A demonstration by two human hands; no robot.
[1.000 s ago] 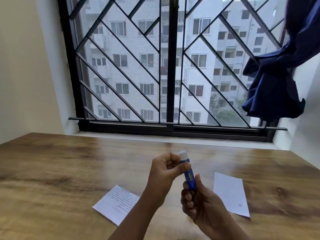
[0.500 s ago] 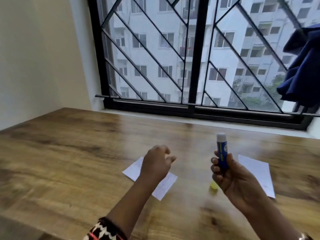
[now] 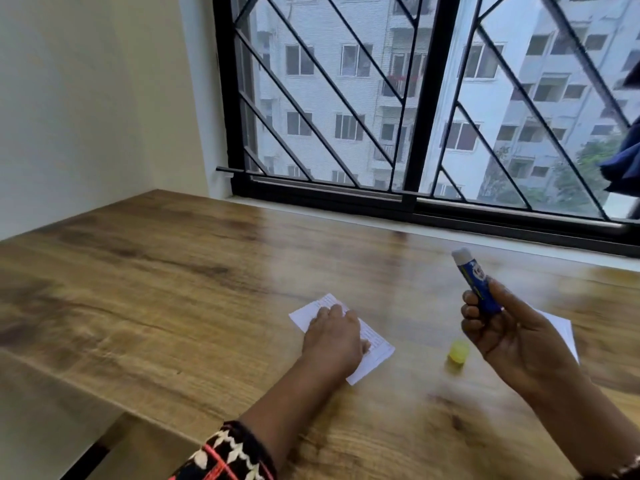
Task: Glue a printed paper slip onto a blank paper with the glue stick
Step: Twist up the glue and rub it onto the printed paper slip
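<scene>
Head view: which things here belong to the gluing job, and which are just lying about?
Job: glue stick, held in the right hand; printed slip, under the left hand; blank paper; yellow cap, off.
Not part of it: window grille; blue cloth.

The printed paper slip [image 3: 377, 353] lies on the counter [image 3: 173, 289] under the left hand [image 3: 332, 337]. The cap [image 3: 458, 353] sits right of it, apart. Farther right lies what seems to be the blank paper [image 3: 563, 330], partly behind the right hand [image 3: 512, 336], which holds the glue stick [image 3: 476, 282] above the counter. The window [image 3: 429, 98] stands behind.
</scene>
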